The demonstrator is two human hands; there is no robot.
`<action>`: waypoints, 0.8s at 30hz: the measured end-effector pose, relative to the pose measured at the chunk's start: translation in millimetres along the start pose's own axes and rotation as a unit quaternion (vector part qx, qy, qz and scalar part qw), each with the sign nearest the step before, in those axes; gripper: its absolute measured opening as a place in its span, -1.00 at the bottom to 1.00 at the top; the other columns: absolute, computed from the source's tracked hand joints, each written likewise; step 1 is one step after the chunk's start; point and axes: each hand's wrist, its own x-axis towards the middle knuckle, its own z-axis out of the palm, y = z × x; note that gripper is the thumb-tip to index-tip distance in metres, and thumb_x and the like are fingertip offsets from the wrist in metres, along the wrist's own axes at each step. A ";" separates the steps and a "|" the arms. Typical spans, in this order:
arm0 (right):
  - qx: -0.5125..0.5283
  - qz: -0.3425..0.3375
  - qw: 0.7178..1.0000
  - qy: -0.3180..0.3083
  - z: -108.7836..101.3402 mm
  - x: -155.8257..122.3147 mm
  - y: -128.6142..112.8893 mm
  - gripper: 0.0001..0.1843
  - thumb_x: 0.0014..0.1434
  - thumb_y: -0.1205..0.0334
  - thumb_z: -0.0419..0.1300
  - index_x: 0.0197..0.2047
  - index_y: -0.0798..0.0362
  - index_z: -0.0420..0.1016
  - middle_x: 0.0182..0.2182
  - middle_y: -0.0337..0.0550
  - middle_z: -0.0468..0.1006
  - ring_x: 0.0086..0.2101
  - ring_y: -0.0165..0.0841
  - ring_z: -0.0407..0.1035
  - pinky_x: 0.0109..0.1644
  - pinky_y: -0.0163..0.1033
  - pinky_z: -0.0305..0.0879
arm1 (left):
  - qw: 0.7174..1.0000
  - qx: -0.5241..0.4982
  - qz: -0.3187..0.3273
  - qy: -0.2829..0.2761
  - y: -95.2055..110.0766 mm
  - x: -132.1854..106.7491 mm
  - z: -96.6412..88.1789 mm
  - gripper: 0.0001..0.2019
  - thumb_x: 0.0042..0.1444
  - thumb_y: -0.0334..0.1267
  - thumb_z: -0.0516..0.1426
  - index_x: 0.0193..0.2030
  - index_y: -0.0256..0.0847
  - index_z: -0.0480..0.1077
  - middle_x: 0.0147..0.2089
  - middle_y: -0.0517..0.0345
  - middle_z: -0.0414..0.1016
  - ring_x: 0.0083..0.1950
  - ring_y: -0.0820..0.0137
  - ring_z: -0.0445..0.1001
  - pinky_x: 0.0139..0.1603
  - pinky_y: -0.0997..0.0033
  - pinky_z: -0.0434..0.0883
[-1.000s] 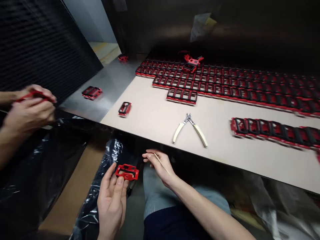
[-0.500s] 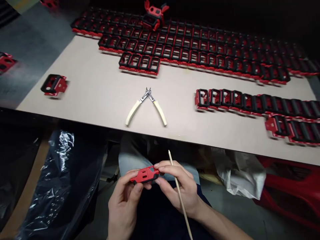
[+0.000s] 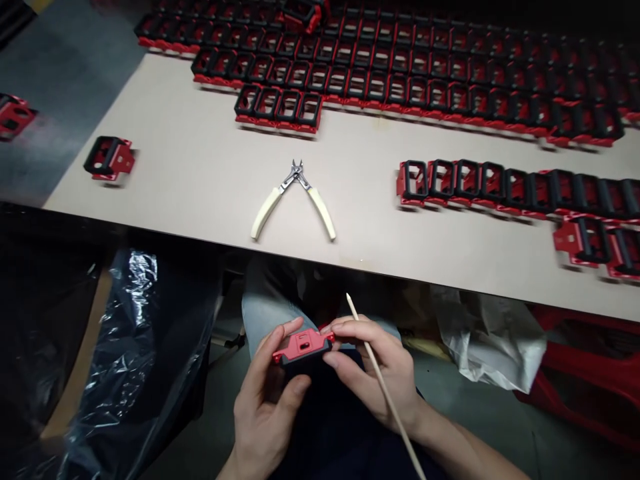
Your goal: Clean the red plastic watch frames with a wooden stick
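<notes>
Over my lap, below the table edge, a small red-and-black plastic frame is held between my hands. My left hand curls loosely round its left end; the fingers touch it while the thumb stands off below. At the other end, the thumb and fingertips of my right hand pinch the frame. A thin pointed wooden stick also rests in my right hand, running between the fingers with its tip up. Side cutters with cream handles lie spread on the table ahead.
Several rows of similar red-and-black frames cover the table's far side. Another row stands at the right, and a single frame sits at the left. Dark plastic sheeting hangs at lower left; crumpled pale wrapping lies at lower right.
The frame has been turned, showing more of its black side. My left thumb has come away from it. Both hands appear slightly further right in view, and the camera has tilted down.
</notes>
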 end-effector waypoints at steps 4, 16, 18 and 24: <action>0.142 0.228 0.963 -0.013 3.3 0.3 1.3 -0.67 0.19 0.06 0.56 -0.05 -0.01 0.69 -0.26 -0.14 0.74 -0.32 -0.37 0.63 -0.20 -0.30 0.63 | 0.994 0.048 0.072 -0.069 11.7 9.4 -4.4 -0.52 0.22 -0.39 0.40 0.25 0.08 0.63 0.26 0.00 0.69 0.24 0.12 0.69 0.20 0.22 0.65; 0.231 0.177 0.954 -0.071 7.9 -1.7 0.4 -0.62 0.29 0.28 0.51 0.14 -0.16 0.65 0.05 -0.14 0.72 -0.06 -0.44 0.65 0.00 -0.40 0.58 | 0.997 -0.054 -0.046 -0.018 27.5 23.8 -6.8 -0.68 0.03 -0.13 0.56 -0.08 -0.02 0.71 -0.23 0.17 0.79 -0.26 0.37 0.79 -0.18 0.66 0.63; 0.242 0.181 0.951 -0.070 10.1 -2.4 2.0 -0.60 0.27 0.30 0.53 0.12 -0.15 0.65 0.03 -0.16 0.73 -0.09 -0.47 0.65 0.01 -0.41 0.59 | 0.993 -0.080 -0.081 -0.016 22.2 22.4 -8.7 -0.66 0.01 -0.08 0.57 -0.09 -0.05 0.70 -0.25 0.12 0.78 -0.28 0.33 0.78 -0.22 0.59 0.65; 0.261 0.212 0.941 -0.049 16.8 -2.0 4.9 -0.58 0.18 0.22 0.61 0.07 -0.09 0.65 -0.02 -0.15 0.77 -0.12 -0.48 0.67 0.02 -0.42 0.60 | 0.985 -0.110 -0.132 0.002 16.7 20.9 -10.4 -0.62 -0.02 0.00 0.57 -0.16 -0.10 0.66 -0.35 0.12 0.71 -0.36 0.33 0.72 -0.28 0.48 0.65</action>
